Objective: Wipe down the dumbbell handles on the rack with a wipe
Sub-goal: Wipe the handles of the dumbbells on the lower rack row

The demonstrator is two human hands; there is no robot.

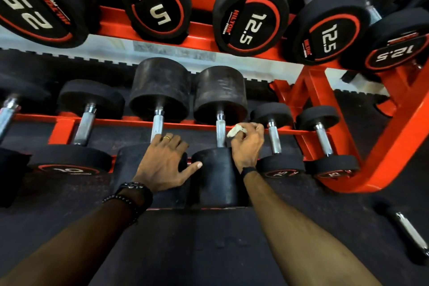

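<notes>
- Nearest, dark rubber floor matting [209, 251] under both forearms; a loose chrome bar [411, 234] lies at right.
- Left hand [162, 165], fingers flat and relaxed, rests on a large worn black dumbbell head [125, 165].
- Right hand [247, 144] pinches a crumpled white wipe [233, 131] just beside the neighbouring dumbbell's steel handle [220, 132]; I judge this handle is in progress, with others left.
- Beyond, the orange steel rack [325, 104]; its upper tier holds numbered dumbbells [250, 16].
</notes>
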